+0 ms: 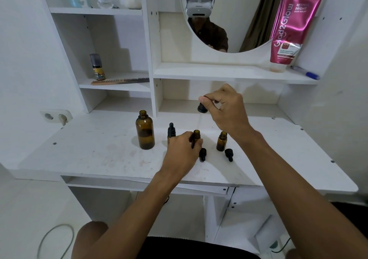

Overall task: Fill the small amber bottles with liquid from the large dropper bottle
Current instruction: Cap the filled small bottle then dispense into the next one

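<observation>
The large amber bottle [145, 132] stands uncapped on the white desk [99, 155]. My right hand [227, 109] pinches its black dropper top [202, 107] in the air; a faint glass pipette hangs from it above a small open amber bottle [196, 135]. That bottle is gripped by my left hand [182, 153], which keeps it on the desk. A second small bottle [171, 130] with a black dropper cap stands behind my left hand. A third small bottle [221, 141] stands open to the right. Two loose black caps [202, 153] [229, 153] lie in front.
A shelf unit with a round mirror [229, 20] rises behind the desk. A pink tube [288, 30] and a blue pen [306, 73] sit on the shelf above my right hand. A comb [119, 81] and a small spray bottle [97, 66] lie on the left shelf. A wall socket [55, 116] is at the left.
</observation>
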